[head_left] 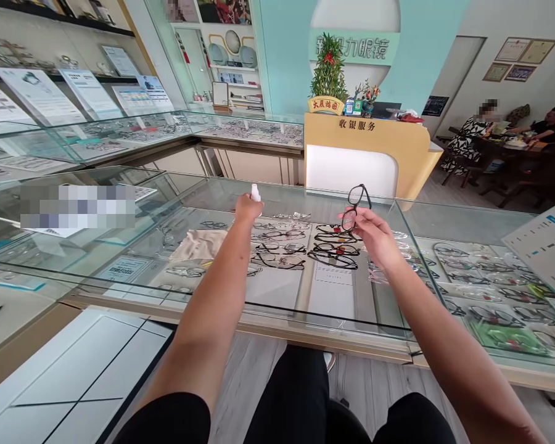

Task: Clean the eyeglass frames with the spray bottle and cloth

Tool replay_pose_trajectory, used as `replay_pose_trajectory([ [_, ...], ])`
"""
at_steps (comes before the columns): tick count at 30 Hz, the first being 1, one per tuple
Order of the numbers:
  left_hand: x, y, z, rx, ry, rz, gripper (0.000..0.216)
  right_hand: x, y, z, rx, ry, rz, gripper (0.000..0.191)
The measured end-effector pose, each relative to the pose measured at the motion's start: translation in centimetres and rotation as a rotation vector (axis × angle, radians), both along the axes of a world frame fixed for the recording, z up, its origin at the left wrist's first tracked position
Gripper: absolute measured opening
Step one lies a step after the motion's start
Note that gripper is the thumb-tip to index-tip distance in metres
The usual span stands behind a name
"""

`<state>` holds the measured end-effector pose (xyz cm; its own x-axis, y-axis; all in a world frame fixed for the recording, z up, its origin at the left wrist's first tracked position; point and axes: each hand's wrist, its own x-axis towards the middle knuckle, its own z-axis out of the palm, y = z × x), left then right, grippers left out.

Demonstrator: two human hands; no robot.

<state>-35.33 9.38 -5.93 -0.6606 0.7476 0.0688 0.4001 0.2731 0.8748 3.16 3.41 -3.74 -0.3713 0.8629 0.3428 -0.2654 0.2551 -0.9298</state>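
My left hand is closed around a small white spray bottle, whose top sticks up above the fingers. In my right hand a pair of dark-framed eyeglasses is pinched by the frame and held upright above the glass counter. Under the glass, rows of black eyeglasses lie below and left of my right hand. A crumpled beige cloth lies to the left of my left forearm.
The glass display counter spans the space before my knees. Beyond it stands a cashier desk with a plant on top. A tilted printed card stands at the right. Two people sit at a table at the far right.
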Motion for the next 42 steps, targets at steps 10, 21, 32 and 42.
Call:
replay_pose_trajectory([
  [10, 0.6, 0.1, -0.7, -0.077, 0.049, 0.031, 0.058, 0.2, 0.2, -0.4, -0.001, 0.005, -0.018, 0.028],
  [21, 1.7, -12.4, 4.3, 0.198, 0.54, -0.253, 0.025, 0.8, 0.2, 0.4, 0.049, 0.024, -0.013, 0.021],
  [32, -9.7, -22.6, 3.6, -0.566, 0.825, -0.235, 0.011, 0.9, 0.9, 0.0, 0.079, 0.042, -0.005, 0.023],
  [42, -10.3, -21.9, 2.3, -0.588, 0.866, -0.353, 0.017, 0.9, 1.1, -0.3, 0.07, 0.037, -0.015, 0.025],
])
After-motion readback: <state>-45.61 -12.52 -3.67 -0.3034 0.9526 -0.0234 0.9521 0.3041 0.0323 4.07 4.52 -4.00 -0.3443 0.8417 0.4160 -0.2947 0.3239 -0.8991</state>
